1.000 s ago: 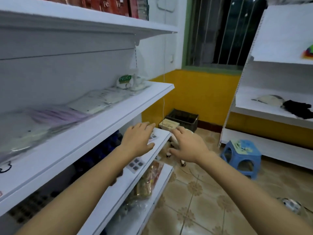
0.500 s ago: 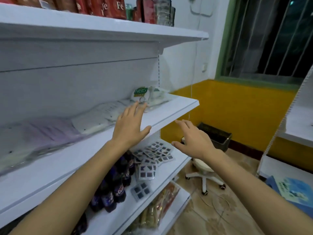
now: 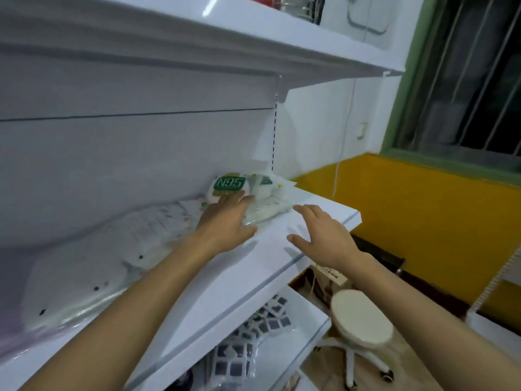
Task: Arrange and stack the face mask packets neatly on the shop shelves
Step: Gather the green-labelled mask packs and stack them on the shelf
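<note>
A pile of clear face mask packets (image 3: 267,204) lies at the far right end of the white middle shelf (image 3: 318,218), topped by a round packet with a green N95 label (image 3: 229,184). More flat mask packets (image 3: 135,241) lie in a row along the shelf's back to the left. My left hand (image 3: 225,221) reaches over the shelf, its straight fingers touching the lower edge of the N95 packet. Fingers spread, my right hand (image 3: 318,235) hovers over the shelf's front right corner and holds nothing.
An upper shelf (image 3: 253,38) overhangs closely. The shelf below holds packets of small dark squares (image 3: 253,342). On the tiled floor to the right stand a round white swivel stool (image 3: 361,317) and a cardboard box (image 3: 329,277) by the yellow wall.
Both hands rose from the lower shelf to the middle one and moved forward. My left hand now touches the N95 packet; the view came closer to the shelf's right end.
</note>
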### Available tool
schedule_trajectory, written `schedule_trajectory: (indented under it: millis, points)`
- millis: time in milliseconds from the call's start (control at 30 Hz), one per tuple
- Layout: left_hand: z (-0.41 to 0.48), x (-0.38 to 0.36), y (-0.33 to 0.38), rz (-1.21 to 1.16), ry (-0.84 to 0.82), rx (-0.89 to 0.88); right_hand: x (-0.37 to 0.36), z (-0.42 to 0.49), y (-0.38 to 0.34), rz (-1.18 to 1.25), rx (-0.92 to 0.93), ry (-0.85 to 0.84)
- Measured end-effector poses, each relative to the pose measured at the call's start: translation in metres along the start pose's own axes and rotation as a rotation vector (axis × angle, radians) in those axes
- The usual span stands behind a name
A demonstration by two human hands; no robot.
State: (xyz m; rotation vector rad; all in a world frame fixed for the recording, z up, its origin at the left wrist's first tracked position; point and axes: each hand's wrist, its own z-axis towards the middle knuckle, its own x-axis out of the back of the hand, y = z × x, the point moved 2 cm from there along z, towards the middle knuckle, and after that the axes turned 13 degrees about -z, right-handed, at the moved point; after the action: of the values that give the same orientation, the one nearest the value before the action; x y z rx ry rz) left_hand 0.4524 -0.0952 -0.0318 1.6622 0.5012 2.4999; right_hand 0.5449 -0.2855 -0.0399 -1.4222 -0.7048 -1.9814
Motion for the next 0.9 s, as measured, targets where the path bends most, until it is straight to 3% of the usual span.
schedule_trajectory:
  millis: [100,333,467,533,600,800,900]
  points:
    - [0.024,-0.019,-0.007,0.019,-0.016,0.021,-0.013,0.039,0.017,0.052,-0.024,0.018]
    - [0.076,-0.042,-0.033,-0.154,0.124,0.158,-0.056,0.137,0.051,0.292,-0.176,0.117]
    - [0.095,-0.05,-0.048,-0.169,0.241,0.299,-0.087,0.198,0.073,0.352,-0.352,-0.042]
    - [0.104,-0.055,-0.053,-0.219,0.235,0.429,-0.092,0.22,0.078,0.279,-0.299,-0.137]
    - [0.111,-0.059,-0.053,-0.237,0.207,0.535,-0.089,0.241,0.079,0.263,-0.219,-0.115]
    - [0.118,-0.051,-0.046,-0.294,0.405,0.59,-0.076,0.293,0.058,0.893,-0.076,-0.002]
    - [0.109,-0.044,-0.043,-0.424,0.614,0.64,-0.1,0.304,0.06,1.031,-0.192,-0.153]
